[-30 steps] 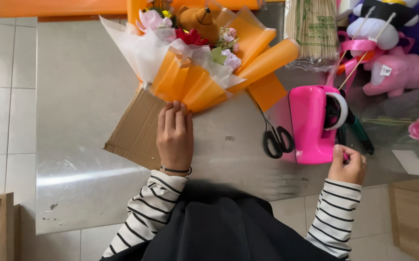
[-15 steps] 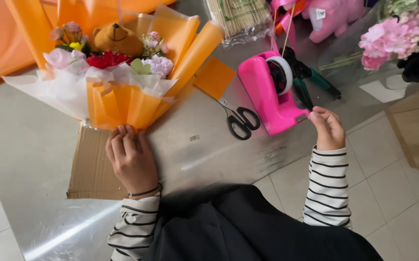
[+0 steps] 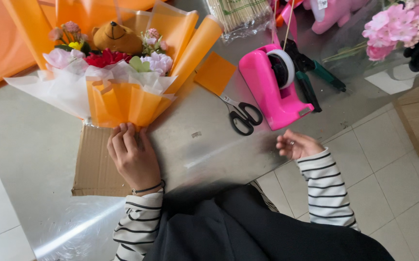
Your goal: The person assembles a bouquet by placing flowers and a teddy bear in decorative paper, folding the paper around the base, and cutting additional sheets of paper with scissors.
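Pinning the bouquet stem flat near the desk's front edge, your left hand presses down, fingers together; keep it firm. Your right hand hovers loosely curled, empty, off the front edge below the tape dispenser; scissors lie between.

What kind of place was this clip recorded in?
Probably a florist's or gift-wrapping work table. A bouquet in orange and white paper with a small teddy bear lies on the metal table, with the left hand at its base. A pink tape dispenser and scissors lie nearby.
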